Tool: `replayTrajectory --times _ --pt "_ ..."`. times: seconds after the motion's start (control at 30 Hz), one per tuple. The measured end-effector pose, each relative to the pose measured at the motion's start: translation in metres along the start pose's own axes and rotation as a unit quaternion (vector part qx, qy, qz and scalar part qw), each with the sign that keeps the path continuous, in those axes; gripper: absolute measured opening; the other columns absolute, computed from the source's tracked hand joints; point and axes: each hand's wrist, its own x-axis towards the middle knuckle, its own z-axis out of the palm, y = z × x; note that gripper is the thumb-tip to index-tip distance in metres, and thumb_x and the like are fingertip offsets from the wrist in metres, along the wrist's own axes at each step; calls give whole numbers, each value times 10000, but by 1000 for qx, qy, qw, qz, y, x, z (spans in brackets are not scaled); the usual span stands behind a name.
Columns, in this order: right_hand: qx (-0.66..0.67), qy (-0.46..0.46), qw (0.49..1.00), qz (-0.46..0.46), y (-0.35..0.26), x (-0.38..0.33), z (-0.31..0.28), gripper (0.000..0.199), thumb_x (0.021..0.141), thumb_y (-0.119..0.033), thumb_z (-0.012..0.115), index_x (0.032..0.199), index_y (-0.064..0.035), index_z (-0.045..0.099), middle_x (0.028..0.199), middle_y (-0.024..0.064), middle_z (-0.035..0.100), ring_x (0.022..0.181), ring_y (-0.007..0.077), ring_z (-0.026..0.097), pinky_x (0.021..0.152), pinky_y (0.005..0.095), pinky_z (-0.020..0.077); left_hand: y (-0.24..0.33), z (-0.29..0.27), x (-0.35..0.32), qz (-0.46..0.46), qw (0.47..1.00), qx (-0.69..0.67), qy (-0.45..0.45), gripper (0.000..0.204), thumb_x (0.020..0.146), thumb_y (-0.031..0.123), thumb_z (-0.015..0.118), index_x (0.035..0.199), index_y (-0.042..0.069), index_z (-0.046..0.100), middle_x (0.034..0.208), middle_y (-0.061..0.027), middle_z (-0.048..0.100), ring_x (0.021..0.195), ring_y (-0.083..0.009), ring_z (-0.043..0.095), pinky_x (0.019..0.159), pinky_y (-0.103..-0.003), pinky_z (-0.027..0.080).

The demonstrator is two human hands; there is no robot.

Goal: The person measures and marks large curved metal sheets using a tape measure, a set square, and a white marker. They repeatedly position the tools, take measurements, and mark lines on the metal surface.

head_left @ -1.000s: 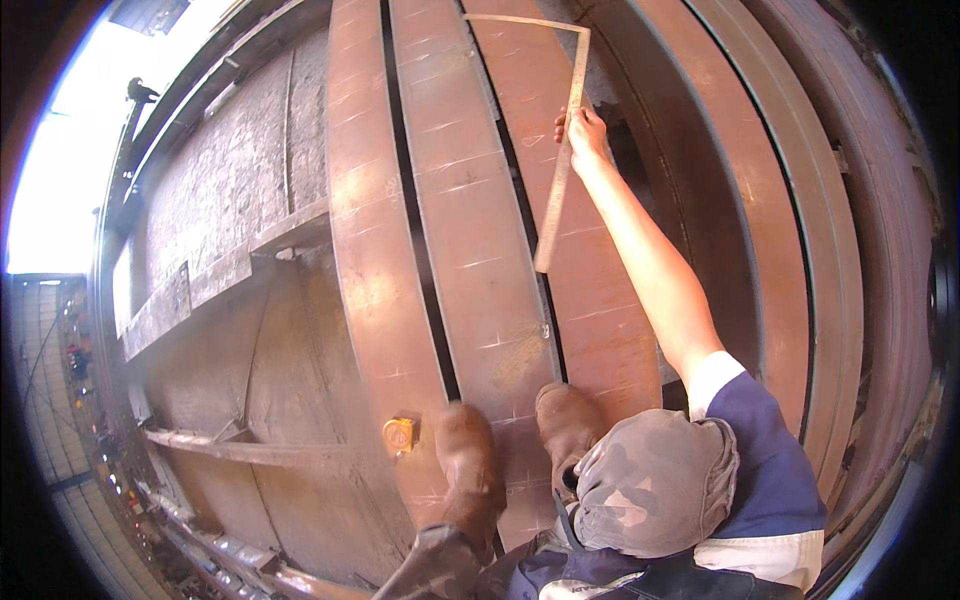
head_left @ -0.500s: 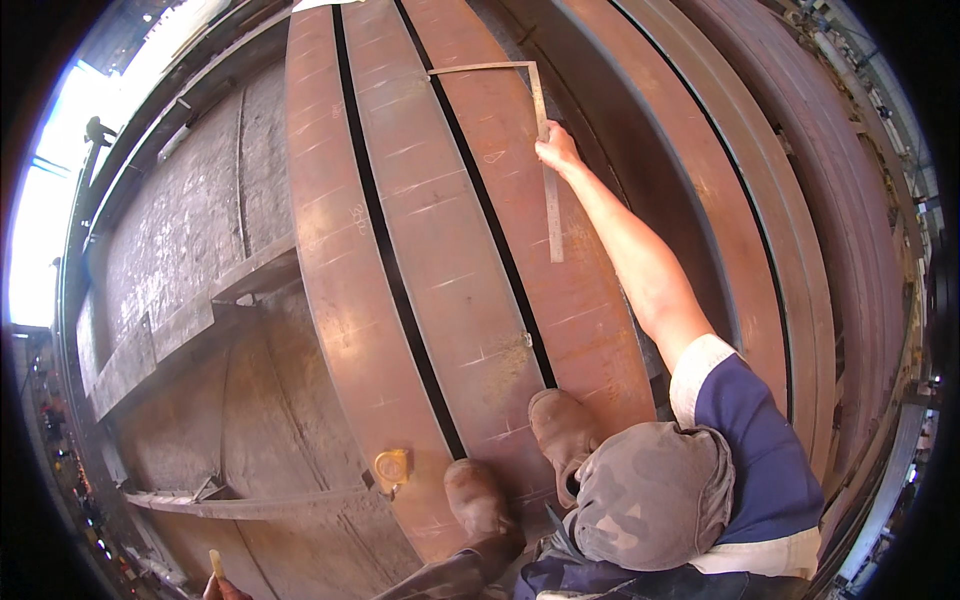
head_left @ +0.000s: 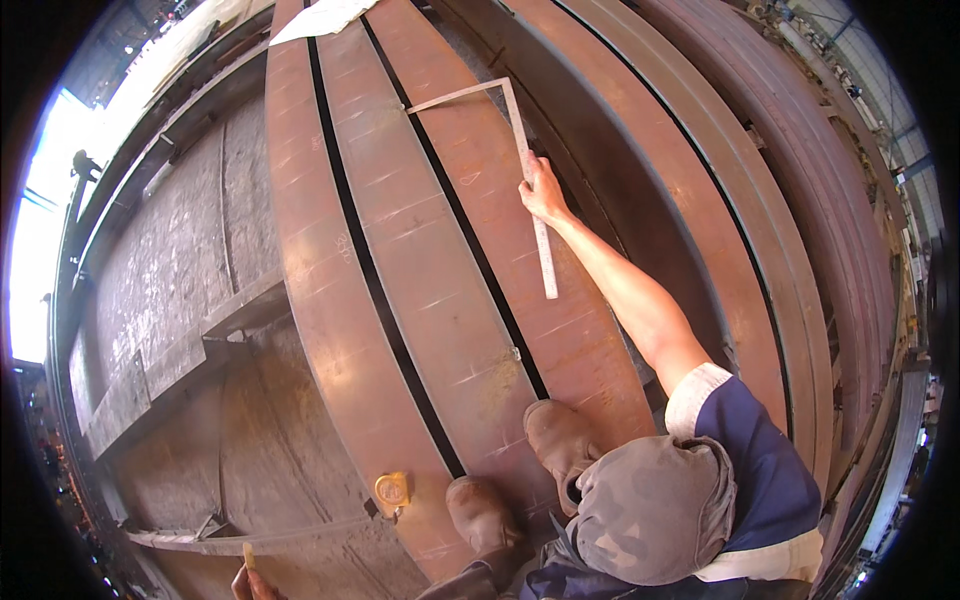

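In my right hand [head_left: 543,192] is an L-shaped steel square [head_left: 517,122], the fingers wrapped round its long arm. Its short arm lies across the right-hand rusty steel strip [head_left: 470,160] and ends near the black gap. The free end of the long arm points toward me. Down at the lower left edge, my left hand [head_left: 255,587] grips a short pale-yellow stick of marking chalk [head_left: 248,556]; part of this hand is cut off by the picture's edge. White chalk marks run across the strips. A yellow tape measure [head_left: 391,489] rests on the left strip, apart from both hands.
Two brown boots [head_left: 480,515] stand on the strips. A camouflage-patterned cap [head_left: 655,510] covers part of the lower view. White sheet material [head_left: 325,18] lies at the far end. Dark steel plates with ribs [head_left: 240,320] drop away at left; more long beams [head_left: 690,200] run along the right.
My right hand has drawn the square nearer to me and tilted it slightly. My left hand with the chalk has come further into view, up and to the right. The whole view has shifted a little.
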Motion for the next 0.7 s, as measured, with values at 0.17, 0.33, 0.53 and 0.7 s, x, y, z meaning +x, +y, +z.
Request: replayTrajectory --times 0.17,0.33,0.53,0.7 --pt "-201 -100 974 7 -27 11 3 691 845 -113 711 1445 72 423 1348 232 497 1236 390 513 1038 461 489 -10 9 0 15 999 -33 -23 216 984 193 694 1065 -5 718 668 29 526 536 -44 362 466 -213 274" --pt "-172 -108 977 61 -33 16 0 593 822 -101 724 1335 77 483 1296 268 527 1238 416 515 1018 484 502 -26 7 -8 4 999 -43 -7 195 987 170 687 1063 -3 730 663 36 530 535 -34 362 462 -202 277" --pt "18 51 982 182 -46 40 -19 368 874 -198 693 1138 49 624 939 250 727 892 393 735 811 468 588 -38 -4 -14 -26 999 -45 3 196 980 181 699 1060 4 732 668 34 534 535 -31 373 461 -196 279" --pt "227 122 957 137 -87 63 -69 153 930 -105 593 1024 15 606 723 138 698 573 226 688 545 371 540 -42 -7 -16 -44 998 -38 9 192 978 184 703 1056 9 727 676 28 538 537 -33 377 462 -195 280"
